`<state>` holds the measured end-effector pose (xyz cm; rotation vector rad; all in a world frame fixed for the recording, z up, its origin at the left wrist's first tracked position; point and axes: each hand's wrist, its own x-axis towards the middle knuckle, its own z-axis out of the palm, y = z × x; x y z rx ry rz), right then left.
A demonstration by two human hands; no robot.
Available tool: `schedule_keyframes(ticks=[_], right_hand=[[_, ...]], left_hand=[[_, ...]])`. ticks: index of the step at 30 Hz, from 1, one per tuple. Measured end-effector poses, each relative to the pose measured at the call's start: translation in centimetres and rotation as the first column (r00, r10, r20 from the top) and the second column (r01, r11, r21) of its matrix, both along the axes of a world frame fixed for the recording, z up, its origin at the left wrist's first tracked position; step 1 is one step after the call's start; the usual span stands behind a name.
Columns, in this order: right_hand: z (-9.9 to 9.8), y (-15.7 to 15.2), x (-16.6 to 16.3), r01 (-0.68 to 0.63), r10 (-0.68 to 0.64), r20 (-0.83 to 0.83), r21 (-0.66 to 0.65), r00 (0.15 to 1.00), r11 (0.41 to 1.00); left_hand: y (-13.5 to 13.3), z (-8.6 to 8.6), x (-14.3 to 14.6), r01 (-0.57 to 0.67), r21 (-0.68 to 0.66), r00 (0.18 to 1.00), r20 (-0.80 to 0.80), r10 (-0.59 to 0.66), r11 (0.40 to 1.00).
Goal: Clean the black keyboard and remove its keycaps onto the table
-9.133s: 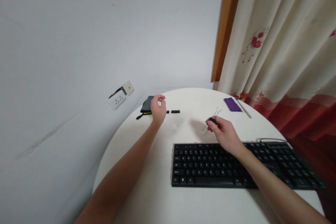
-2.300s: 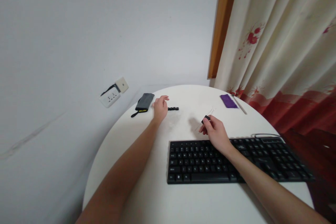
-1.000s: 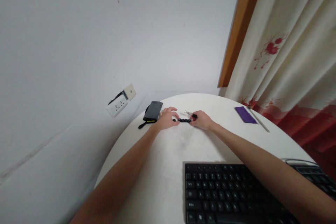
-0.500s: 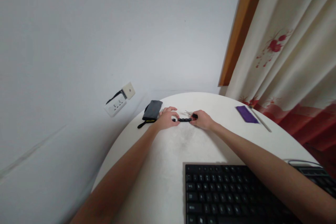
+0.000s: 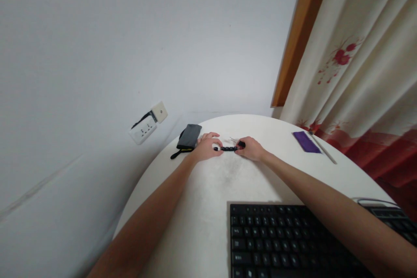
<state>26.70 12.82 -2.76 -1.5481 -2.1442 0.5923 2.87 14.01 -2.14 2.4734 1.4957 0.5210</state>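
Pale, faintly scuffed wall (image 5: 195, 43) rises beyond both hands, with a white plastic socket plate (image 5: 143, 129) and a smaller cream square plate (image 5: 159, 112) to the left of the left hand. Farther to the right of the right hand, a brown wooden frame (image 5: 296, 47) stands beside a cream curtain (image 5: 358, 65) with red flowers and a red lower band.

Both hands rest over a round white surface (image 5: 192, 213). Between their fingertips lies a short straight row of small black plastic keycaps (image 5: 229, 149). The left hand (image 5: 206, 149) curls its thumb and forefinger to the row's near end; whether it grips there I cannot tell. One separate black keycap (image 5: 215, 149) shows inside that curl. The right hand (image 5: 250, 148) grasps a black-handled wire tool (image 5: 241, 143), its fingertips at the row's other end.

Just left of the left hand sits a grey fabric pouch (image 5: 190, 136) with a black strap. Well right of the right hand are a purple rectangular cloth (image 5: 306, 142) and, beside it, a thin pale stick (image 5: 325, 150). Closer to the body than either hand is a black plastic keyboard (image 5: 270, 239), partly under the right forearm.
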Motion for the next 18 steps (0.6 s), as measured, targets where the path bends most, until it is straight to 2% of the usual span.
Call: schedule_keyframes(ticks=[18], right_hand=[[-0.40, 0.05, 0.23, -0.031, 0.030, -0.091, -0.002, 0.995, 1.000]], left_hand=[[0.02, -0.13, -0.15, 0.026, -0.002, 0.999, 0.031, -0.026, 1.000]])
